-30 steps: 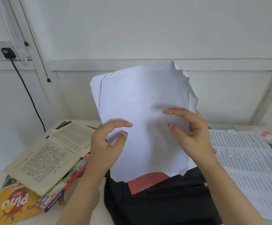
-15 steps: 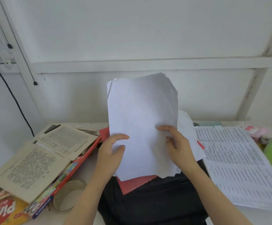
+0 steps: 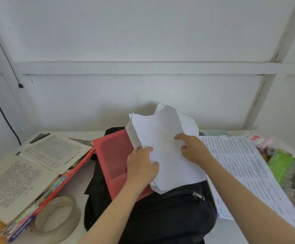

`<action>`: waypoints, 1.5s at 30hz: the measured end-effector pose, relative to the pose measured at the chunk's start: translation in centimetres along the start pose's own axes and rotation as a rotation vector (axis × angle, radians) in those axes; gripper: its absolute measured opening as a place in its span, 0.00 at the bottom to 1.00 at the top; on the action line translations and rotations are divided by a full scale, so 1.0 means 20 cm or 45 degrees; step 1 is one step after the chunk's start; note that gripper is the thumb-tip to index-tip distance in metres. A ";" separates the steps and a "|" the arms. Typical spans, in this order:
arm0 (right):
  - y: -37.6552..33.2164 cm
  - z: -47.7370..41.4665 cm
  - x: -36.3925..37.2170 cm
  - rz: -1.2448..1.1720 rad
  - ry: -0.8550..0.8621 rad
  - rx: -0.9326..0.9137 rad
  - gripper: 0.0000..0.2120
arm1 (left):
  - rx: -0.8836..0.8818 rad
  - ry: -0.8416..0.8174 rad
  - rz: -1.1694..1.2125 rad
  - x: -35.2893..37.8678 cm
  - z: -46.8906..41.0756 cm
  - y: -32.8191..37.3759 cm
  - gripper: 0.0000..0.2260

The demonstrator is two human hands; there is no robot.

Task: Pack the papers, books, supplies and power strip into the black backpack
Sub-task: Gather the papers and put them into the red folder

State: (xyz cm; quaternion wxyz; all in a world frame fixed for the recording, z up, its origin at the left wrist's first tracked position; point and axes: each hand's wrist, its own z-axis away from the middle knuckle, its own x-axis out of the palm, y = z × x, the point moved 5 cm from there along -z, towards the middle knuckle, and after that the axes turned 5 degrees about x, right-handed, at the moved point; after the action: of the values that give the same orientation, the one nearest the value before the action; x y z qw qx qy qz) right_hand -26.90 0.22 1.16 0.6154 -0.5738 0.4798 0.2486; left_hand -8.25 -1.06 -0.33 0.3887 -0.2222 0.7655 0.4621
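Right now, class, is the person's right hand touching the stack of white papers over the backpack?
Touching. The head view shows the right hand with its fingers lying directly on the face of the white papers, with no gap.

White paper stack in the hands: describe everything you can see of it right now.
The white paper stack is a loose sheaf of thin, blank-faced sheets, unevenly aligned, with ragged, bent top corners. It is tilted, its top leaning toward the wall. Its lower edge lies over the black backpack, and it overlaps the red folder. The left hand grips its left edge; the right hand holds its right side, fingers on the front face.
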 end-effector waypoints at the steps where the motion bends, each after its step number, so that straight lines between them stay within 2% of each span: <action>1: 0.02 0.00 0.01 0.018 -0.012 -0.001 0.21 | -0.009 -0.010 -0.052 0.02 0.00 -0.01 0.21; 6: 0.07 -0.02 0.06 0.082 -0.035 0.012 0.21 | -0.143 -0.097 -0.090 0.08 0.01 -0.06 0.22; 9: 0.08 -0.02 0.06 -0.013 -0.050 0.030 0.22 | -0.174 -0.040 0.138 0.09 0.01 -0.08 0.21; 12: 0.09 -0.04 0.04 -0.124 -0.033 0.070 0.21 | -0.172 0.131 0.406 0.06 0.01 -0.09 0.16; 15: 0.10 -0.05 0.00 -0.370 0.002 0.144 0.20 | -0.201 0.249 0.670 0.03 0.02 -0.10 0.13; 18: 0.11 -0.05 -0.01 -0.617 -0.027 0.191 0.18 | -0.206 0.252 0.801 0.01 0.01 -0.08 0.15; 23: 0.12 -0.03 0.00 -0.751 -0.130 0.206 0.19 | -0.194 0.245 0.744 0.00 0.00 -0.07 0.16; 28: 0.13 -0.02 -0.07 -0.943 -0.025 0.173 0.19 | -0.115 0.335 0.541 -0.09 -0.04 -0.01 0.14; 34: 0.14 -0.06 -0.18 -1.110 0.094 0.155 0.18 | 0.037 0.439 0.461 -0.24 -0.14 0.12 0.15; 37: 0.17 -0.08 -0.22 -1.102 0.208 0.239 0.17 | 0.123 0.359 0.447 -0.26 -0.28 0.20 0.15; 40: 0.21 -0.11 -0.23 -0.939 0.302 0.313 0.17 | 0.136 0.156 0.459 -0.21 -0.46 0.25 0.15; 45: 0.30 -0.14 -0.17 -0.705 0.272 0.424 0.15 | 0.105 -0.180 0.283 -0.03 -0.70 0.22 0.17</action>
State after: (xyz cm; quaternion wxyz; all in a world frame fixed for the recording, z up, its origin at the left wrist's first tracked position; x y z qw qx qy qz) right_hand -34.21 -0.27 1.70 0.6911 -0.5968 0.4015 -0.0711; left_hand -16.44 -11.39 6.27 0.3970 -0.0868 0.7745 0.4849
